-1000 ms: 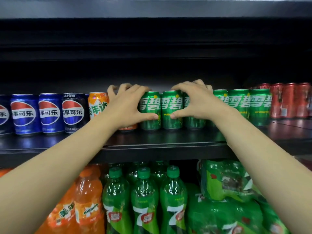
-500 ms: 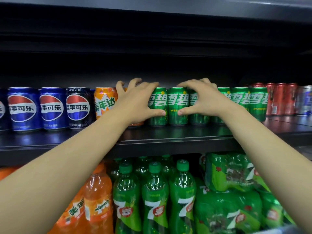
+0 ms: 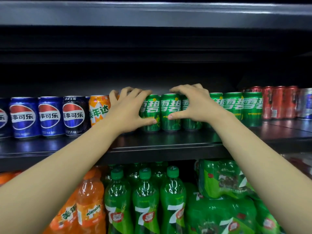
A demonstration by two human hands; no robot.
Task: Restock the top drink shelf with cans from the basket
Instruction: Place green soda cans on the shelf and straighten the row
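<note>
Both hands reach onto the dark, smooth metal top shelf (image 3: 160, 141), each grip curled over a group of upright green aluminium cans (image 3: 170, 112), their long axes vertical and white printed characters facing out. The left hand (image 3: 128, 110) wraps its fingers over the rim of the leftmost green can, thumb pressed on its front; the right hand (image 3: 197, 105) curls over the third green can, thumb tip on the middle one. So three green cans stand touching one another between and under the two grips. Just right of the right grip stand three more green cans (image 3: 243, 107) in a tight row, then several red cans (image 3: 278, 102) and one silver can (image 3: 305, 103) at the edge. Just left of the left grip is an orange can (image 3: 98, 109), with a second one mostly hidden behind the hand, then one black cola can (image 3: 74, 115) and at least three glossy blue cola cans (image 3: 24, 117). Below the grips, on the lower shelf, stand three front green plastic bottles (image 3: 145, 203) with screw caps, orange plastic bottles (image 3: 91, 203) and shrink-wrapped green bottle packs (image 3: 222, 181).
</note>
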